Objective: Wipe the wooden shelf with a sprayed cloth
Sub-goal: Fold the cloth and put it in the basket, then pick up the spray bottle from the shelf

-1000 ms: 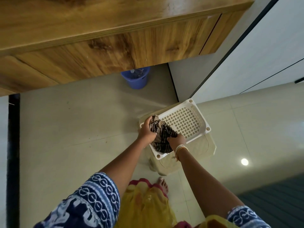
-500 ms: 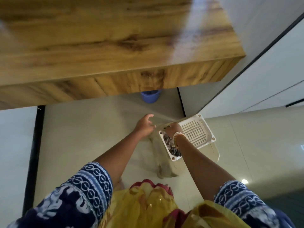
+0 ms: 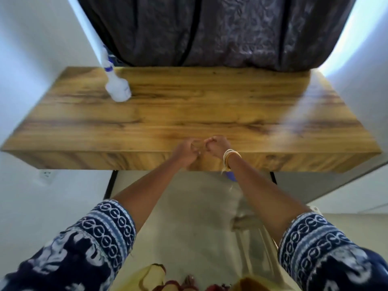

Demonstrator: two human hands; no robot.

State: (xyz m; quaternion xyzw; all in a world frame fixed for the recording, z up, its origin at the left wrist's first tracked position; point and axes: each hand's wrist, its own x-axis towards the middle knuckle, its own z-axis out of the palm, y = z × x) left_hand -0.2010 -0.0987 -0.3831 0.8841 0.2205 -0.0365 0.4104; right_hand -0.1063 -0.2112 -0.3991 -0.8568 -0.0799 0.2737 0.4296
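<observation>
Wooden shelf (image 3: pixel 189 114) juts from the wall below a dark patterned curtain (image 3: pixel 220 30), its front edge running across the middle of the view. A white spray bottle (image 3: pixel 117 85) stands near the back left corner; the rest of the top lies bare and wide to either side. Both hands hover together at the front edge: the left hand (image 3: pixel 184 152) and right hand (image 3: pixel 216 144) have curled fingers, each grip closed, with nothing visible in them. No cloth shows. Bangles (image 3: pixel 230 158) ring the right wrist.
</observation>
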